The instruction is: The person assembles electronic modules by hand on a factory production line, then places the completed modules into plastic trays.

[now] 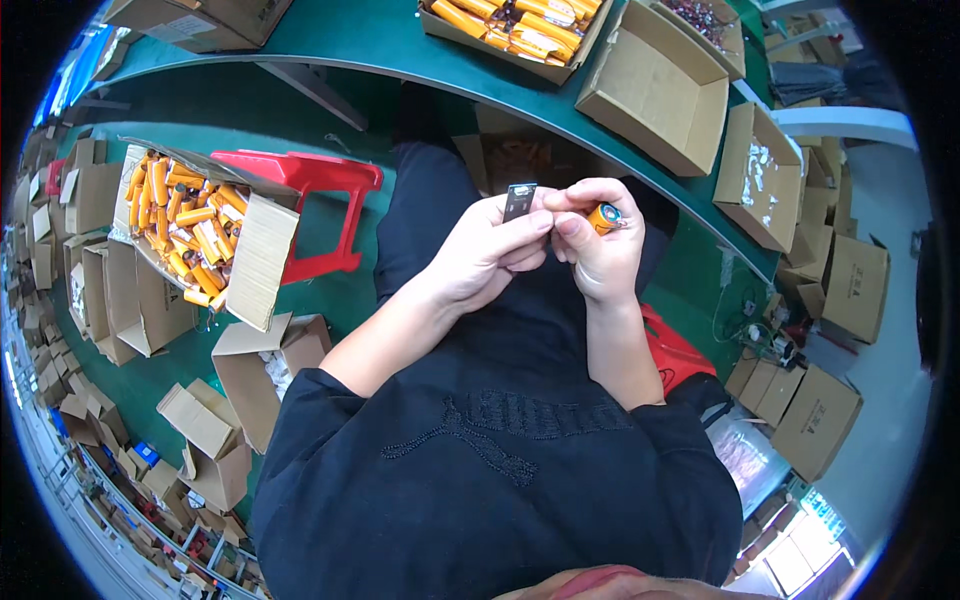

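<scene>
Head view is looking down on a seated person in a black top, both forearms coming up from the lower edge and meeting over the lap. The left hand [480,255] is pinching a small dark rectangular part [519,200] upright between thumb and fingertips; its grip is closing narrowly on the lower end of that part, which is standing just above the fingers. The right hand [598,240] is wrapping around an orange cylindrical cell [603,216], with only its blue-ringed end face and a thin metal tab showing past the curled fingers; its grip is holding the cell firmly. The 2 hands are touching at the fingertips, and the dark part is sitting just beside the cell, to its left, both held in the air in front of the green bench [380,45].

On the bench, a cardboard box of orange cells [515,28] is lying beyond the hands, with an open empty carton [655,90] near it on the right. To the person's left, a second open carton of orange cells [185,225] is resting against a red plastic stool [315,190] on the green floor. More cartons are crowding the floor on both sides.
</scene>
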Demonstrator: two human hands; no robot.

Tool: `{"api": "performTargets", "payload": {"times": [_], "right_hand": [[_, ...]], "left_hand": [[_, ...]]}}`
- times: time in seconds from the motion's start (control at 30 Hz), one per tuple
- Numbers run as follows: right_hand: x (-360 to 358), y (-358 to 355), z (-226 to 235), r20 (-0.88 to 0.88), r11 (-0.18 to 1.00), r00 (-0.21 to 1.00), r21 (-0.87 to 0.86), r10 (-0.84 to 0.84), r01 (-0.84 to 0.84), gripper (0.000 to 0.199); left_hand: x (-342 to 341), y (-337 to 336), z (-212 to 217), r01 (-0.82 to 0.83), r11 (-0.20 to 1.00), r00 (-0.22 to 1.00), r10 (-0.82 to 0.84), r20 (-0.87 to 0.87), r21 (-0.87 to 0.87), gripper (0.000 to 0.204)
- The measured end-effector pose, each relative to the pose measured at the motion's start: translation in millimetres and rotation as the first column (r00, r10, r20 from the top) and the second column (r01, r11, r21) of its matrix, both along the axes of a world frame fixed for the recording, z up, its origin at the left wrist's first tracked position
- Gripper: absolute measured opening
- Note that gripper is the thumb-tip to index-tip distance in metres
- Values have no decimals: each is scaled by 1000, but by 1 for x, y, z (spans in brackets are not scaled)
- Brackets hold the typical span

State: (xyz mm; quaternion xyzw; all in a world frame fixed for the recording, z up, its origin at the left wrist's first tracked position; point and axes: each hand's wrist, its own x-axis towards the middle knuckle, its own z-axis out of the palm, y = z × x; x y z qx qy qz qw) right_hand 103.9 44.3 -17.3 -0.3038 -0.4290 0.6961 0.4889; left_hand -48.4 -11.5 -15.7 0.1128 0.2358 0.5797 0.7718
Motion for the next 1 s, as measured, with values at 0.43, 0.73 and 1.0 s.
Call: {"api": "performTargets", "payload": {"times": [0.43, 0.73, 1.0], "right_hand": [[5, 15, -5, -114, 989, 993, -142, 16, -32, 16], [10, 8, 7, -247, 981, 968, -176, 39, -84, 23], [16, -3, 9, 410, 989, 912, 134, 7, -68, 17]], "left_hand": [[4, 6, -4, 13, 1000, 988, -10, -156, 20, 17], [1, 11, -4, -140, 981, 857, 187, -480, 131, 24], [-3, 24, 3, 25, 839, 385, 494, -780, 544, 24]]}}
